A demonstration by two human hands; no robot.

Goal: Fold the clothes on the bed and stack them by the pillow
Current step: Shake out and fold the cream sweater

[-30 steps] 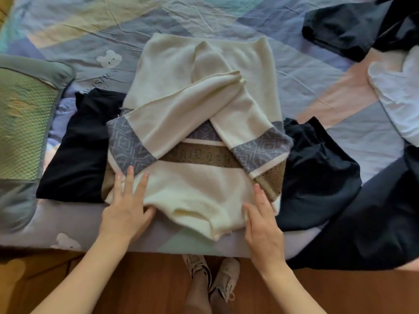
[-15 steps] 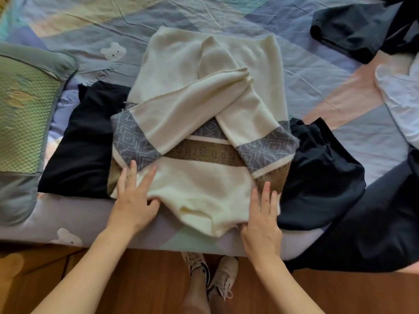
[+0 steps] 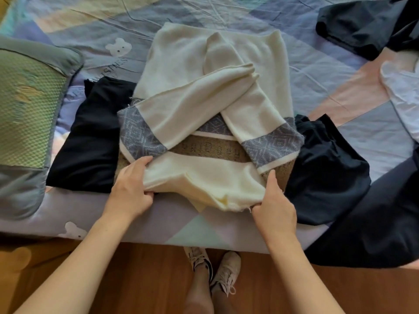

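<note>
Here, a cream sweater (image 3: 181, 71) flat on the bed (image 3: 226, 17), both sleeves crossed over its front, grey patterned cuffs towards the near edge. Under the crossed sleeves, a brown band across the body. Near end of the sweater bunched and raised a little from the sheet.

Left hand (image 3: 130, 189) on the near left corner of the sweater: thumb on top of the cream cloth, fingers curled beneath, grasping the edge. Right hand (image 3: 275, 205) on the near right corner: thumb up along the brown band, fingers tucked under the hem, grasping it too. Both forearms bare, reaching in from the bottom of the view.

Just left of the sweater, a folded black garment (image 3: 90, 141), partly beneath it, between the sweater and the pillow (image 3: 29, 109). Pillow green and grey, at the left edge of the bed, touching or almost touching the black garment; cannot tell which. Just right of the sweater, a dark navy garment (image 3: 328, 168), crumpled, its left edge under the sweater. Further right, a large dark cloth (image 3: 374, 227) hanging over the bed edge.

At the far right corner, another dark garment (image 3: 353, 23), unfolded, well apart from the sweater. Below it, a white garment (image 3: 403, 94) at the right edge, partly out of view.

Sheet in pale blocks of blue, pink and mint, with small white bears. Below the bed, wooden floor (image 3: 136, 279) and two light shoes (image 3: 217, 266) side by side.
</note>
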